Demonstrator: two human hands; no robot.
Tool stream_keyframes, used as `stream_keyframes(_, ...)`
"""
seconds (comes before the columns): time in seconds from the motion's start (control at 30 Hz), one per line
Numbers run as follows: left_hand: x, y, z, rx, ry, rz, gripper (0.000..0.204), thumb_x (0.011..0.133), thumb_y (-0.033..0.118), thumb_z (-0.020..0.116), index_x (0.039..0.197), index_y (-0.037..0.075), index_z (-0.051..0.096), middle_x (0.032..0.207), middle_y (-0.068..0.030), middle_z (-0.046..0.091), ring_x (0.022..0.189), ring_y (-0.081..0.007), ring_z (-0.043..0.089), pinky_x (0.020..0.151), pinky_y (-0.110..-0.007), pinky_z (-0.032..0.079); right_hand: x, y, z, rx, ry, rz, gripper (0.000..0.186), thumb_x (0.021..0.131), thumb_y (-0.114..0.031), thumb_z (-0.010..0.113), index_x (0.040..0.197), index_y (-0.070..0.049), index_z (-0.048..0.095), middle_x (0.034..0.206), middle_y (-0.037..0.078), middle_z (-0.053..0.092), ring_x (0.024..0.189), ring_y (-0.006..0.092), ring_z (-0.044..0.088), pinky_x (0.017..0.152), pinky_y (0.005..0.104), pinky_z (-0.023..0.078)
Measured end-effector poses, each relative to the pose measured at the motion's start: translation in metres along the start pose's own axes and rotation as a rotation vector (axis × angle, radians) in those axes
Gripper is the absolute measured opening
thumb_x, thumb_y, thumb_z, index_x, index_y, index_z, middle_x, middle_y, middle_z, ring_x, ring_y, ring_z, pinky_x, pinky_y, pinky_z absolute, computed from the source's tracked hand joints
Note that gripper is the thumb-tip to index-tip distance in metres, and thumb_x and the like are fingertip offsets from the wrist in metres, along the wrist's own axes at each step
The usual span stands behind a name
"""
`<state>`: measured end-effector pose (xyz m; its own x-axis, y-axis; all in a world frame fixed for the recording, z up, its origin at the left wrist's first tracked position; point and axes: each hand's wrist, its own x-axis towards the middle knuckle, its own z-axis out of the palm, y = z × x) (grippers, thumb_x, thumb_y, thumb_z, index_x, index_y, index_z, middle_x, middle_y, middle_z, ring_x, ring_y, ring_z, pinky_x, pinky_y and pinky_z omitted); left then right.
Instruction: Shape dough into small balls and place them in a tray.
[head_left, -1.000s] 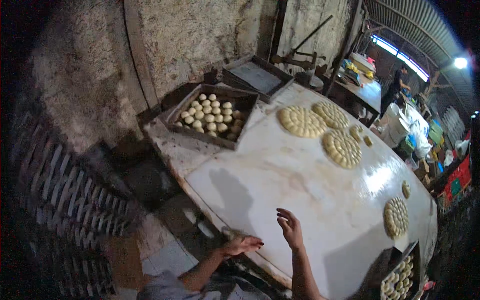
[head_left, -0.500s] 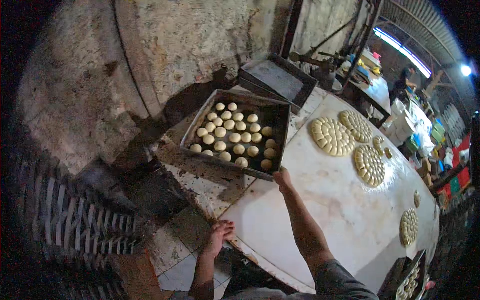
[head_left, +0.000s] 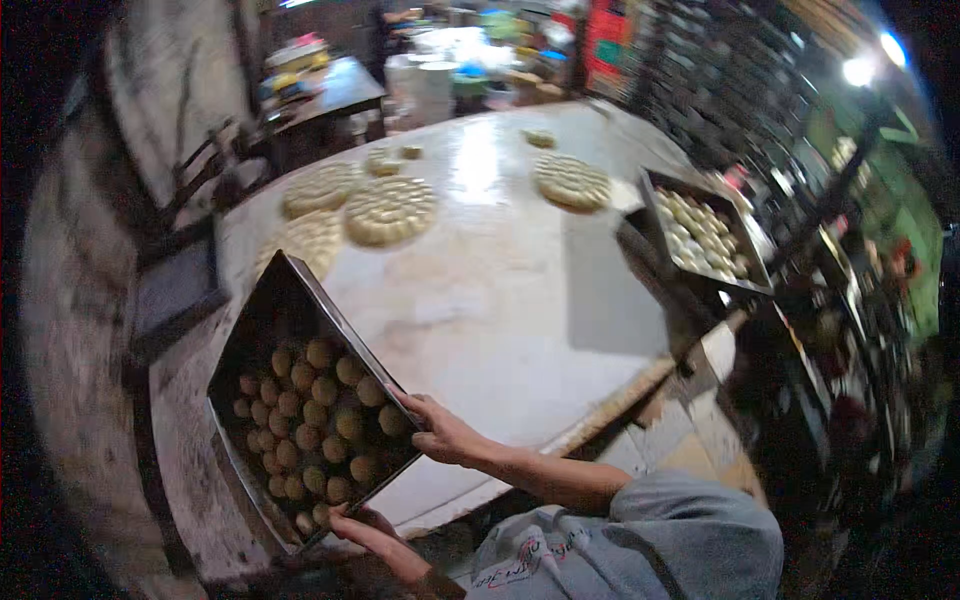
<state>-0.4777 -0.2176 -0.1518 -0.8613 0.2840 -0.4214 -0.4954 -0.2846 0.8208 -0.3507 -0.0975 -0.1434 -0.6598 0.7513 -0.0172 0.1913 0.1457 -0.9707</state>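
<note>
A deep dark metal tray (head_left: pixel 343 306) of round dough balls (head_left: pixel 313 412) is tilted at the lower left, over the pale worktable's edge. My right hand (head_left: pixel 446 432) grips its right-hand rim, thumb and fingers closed around the metal. Lower down, my left hand (head_left: pixel 368 530) is closed on the near edge of the same tray, its fingers partly hidden. The balls sit in loose rows inside, somewhat blurred.
Scored round dough pieces (head_left: pixel 392 211) lie at the far left of the worktable (head_left: pixel 470 330), another dough round (head_left: pixel 572 183) farther right. A second tray of pale dough pieces (head_left: pixel 705 235) overhangs the right edge. A shallow dark tray (head_left: pixel 178 285) rests by the left wall.
My view has swung to the right. My left hand, free before, now grips the tray, which has come nearer to me and tilted. My right hand still holds its rim.
</note>
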Motion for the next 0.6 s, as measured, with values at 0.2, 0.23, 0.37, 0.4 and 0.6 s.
stream_keyframes(0.2,-0.073,-0.05,0.084,0.27,-0.263,-0.199,0.027,0.067,0.025,0.053,0.083,0.006,0.042,0.085,-0.0043,0.044,0.073,-0.0174,0.04,0.066,-0.032,0.036,-0.116,-0.007,-0.134,0.429,0.336,0.023,0.071,0.07,-0.005,0.045,0.138,-0.005,0.025,0.124,0.014,0.042,0.111,0.0206,0.041,0.095,0.0276,0.033)
stream_keyframes(0.23,-0.093,-0.064,0.101,0.264,-0.335,-0.176,0.025,0.065,0.021,0.054,0.082,0.006,0.044,0.084,-0.004,0.044,0.073,-0.0176,0.041,0.067,-0.031,0.037,-0.143,-0.009,-0.155,0.454,0.43,0.063,0.072,0.069,-0.005,0.045,0.138,-0.003,0.024,0.126,0.013,0.041,0.113,0.0196,0.04,0.095,0.027,0.032)
stream_keyframes(0.37,-0.182,-0.128,0.177,0.232,-0.689,-0.084,0.016,0.063,0.009,0.056,0.076,0.002,0.049,0.084,-0.0033,0.049,0.076,-0.0185,0.048,0.071,-0.028,0.039,-0.23,0.015,-0.239,0.473,0.801,0.012,0.075,0.067,-0.006,0.048,0.137,0.002,0.023,0.128,0.014,0.041,0.118,0.0211,0.038,0.099,0.0267,0.029)
stream_keyframes(0.4,-0.197,-0.153,0.198,0.165,-0.819,-0.051,0.016,0.063,0.009,0.056,0.075,0.001,0.05,0.085,-0.0034,0.05,0.076,-0.0183,0.048,0.071,-0.027,0.039,-0.246,0.033,-0.261,0.412,0.913,-0.07,0.076,0.066,-0.004,0.051,0.137,0.002,0.025,0.127,0.013,0.041,0.116,0.0207,0.04,0.097,0.027,0.03)
stream_keyframes(0.6,-0.325,-0.274,0.322,0.279,-1.077,-0.138,0.041,0.061,0.003,0.056,0.098,-0.002,0.037,0.089,-0.0094,0.045,0.072,-0.019,0.046,0.066,-0.029,0.04,-0.327,0.063,-0.372,0.261,1.483,-0.002,0.068,0.066,0.001,0.053,0.132,-0.002,0.035,0.104,0.011,0.053,0.084,0.0192,0.054,0.075,0.0271,0.045)
